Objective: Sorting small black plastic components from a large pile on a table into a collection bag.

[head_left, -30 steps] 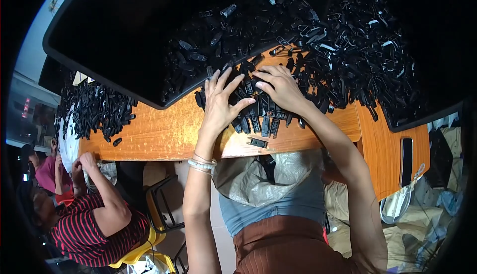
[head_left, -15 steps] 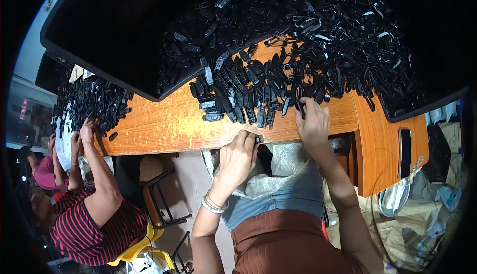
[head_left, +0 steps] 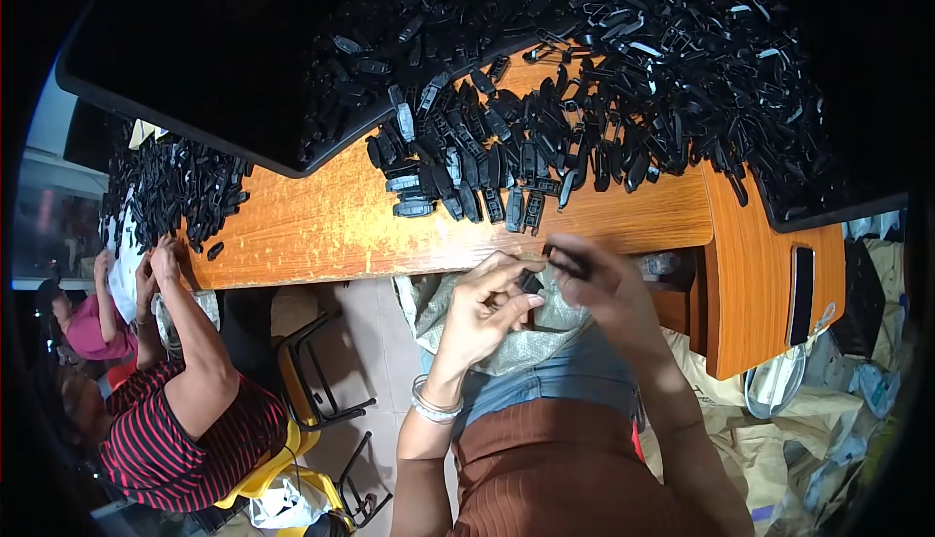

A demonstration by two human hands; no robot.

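My left hand [head_left: 475,311] is raised just off the table's front edge, thumb and fingers pinched on a small black plastic part [head_left: 531,282]. Close beside it on the right, my right hand [head_left: 606,282] is smeared by motion. A dark elongated plastic piece [head_left: 568,262] shows at its fingertips, and the two pieces are apart. Beyond my hands, a loose row of black plastic clip-like parts [head_left: 487,162] lies on the wooden table [head_left: 321,225]. Some are solid elongated shells; others are open frames.
Two dark trays [head_left: 195,118] [head_left: 838,211] with heaps of black parts stand at the back. Below my hands, a whitish woven sack [head_left: 429,318] hangs over my lap. At the left, a person in a striped top [head_left: 195,440] handles another heap [head_left: 175,191]. A folding chair [head_left: 321,381] stands between us.
My left hand has lifted off the table edge with its small part. My right hand has drawn back from the row toward it, carrying a dark piece. The view has shifted slightly.
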